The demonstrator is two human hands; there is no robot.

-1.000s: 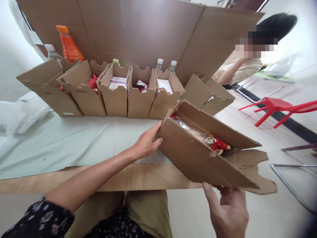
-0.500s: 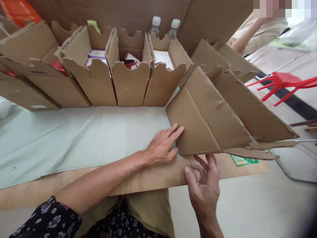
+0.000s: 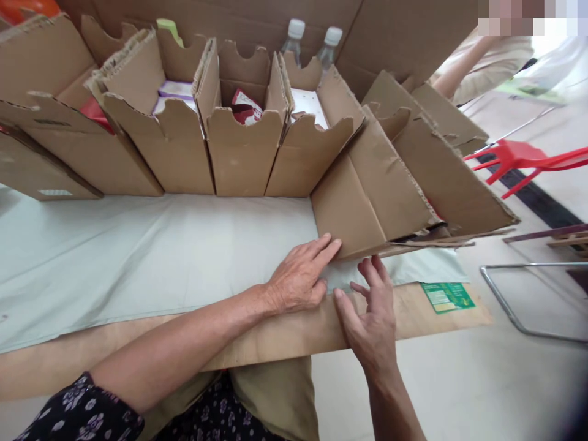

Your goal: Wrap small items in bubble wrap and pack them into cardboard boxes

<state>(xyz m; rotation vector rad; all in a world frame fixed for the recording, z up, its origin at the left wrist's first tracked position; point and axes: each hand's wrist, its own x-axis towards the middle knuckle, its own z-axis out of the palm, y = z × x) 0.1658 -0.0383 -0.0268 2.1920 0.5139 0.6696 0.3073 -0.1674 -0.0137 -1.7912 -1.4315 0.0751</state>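
Observation:
A brown cardboard box (image 3: 362, 196) with a notched rim stands at the right end of the table, set at an angle. My left hand (image 3: 301, 272) lies with its fingers stretched out, fingertips at the box's lower left corner. At the box's near edge, my right hand (image 3: 374, 315) is turned palm up with fingers apart and slightly bent, the fingertips at or just under that edge. Whether they press on the box I cannot tell. Neither hand is wrapped round anything.
More cardboard boxes (image 3: 239, 153) stand in a row at the back, holding small packets. Two bottles (image 3: 294, 40) rise behind them. A pale green cloth (image 3: 184, 251) covers the wooden table (image 3: 266, 346). A green card (image 3: 448, 297) lies front right. Beyond are a red stool (image 3: 514, 159) and a person's arm (image 3: 463, 67).
The right-hand box has moved back, away from me, against the row, uncovering cloth and more of the green card. My right hand has followed it slightly; my left stays at its corner.

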